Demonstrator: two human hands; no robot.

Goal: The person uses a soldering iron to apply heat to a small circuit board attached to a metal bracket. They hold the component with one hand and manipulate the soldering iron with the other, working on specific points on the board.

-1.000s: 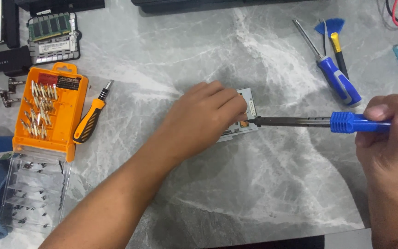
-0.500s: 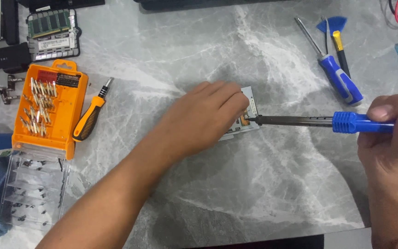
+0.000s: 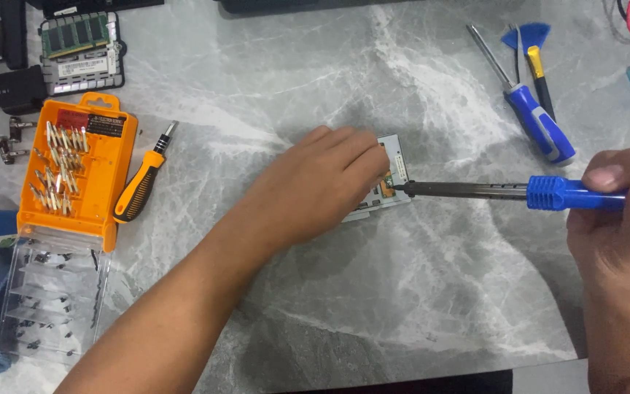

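My left hand [image 3: 315,186] lies flat on a small grey circuit module [image 3: 391,169] in the middle of the marble table, covering most of it and pinning it down. My right hand [image 3: 621,226] is closed around the blue handle of a soldering iron [image 3: 519,192]. The iron lies nearly level, pointing left. Its dark tip touches the module's right edge, just beside my left fingertips.
An orange screwdriver-bit case [image 3: 74,171] with its clear lid [image 3: 52,299] open sits at the left, an orange-and-black screwdriver [image 3: 140,182] beside it. A blue-handled screwdriver [image 3: 534,120] and a blue brush [image 3: 530,44] lie at the upper right. A memory module [image 3: 78,44] rests at the top left.
The iron's tip stays on the module's edge. Both hands have hardly moved; the view has only shifted slightly.
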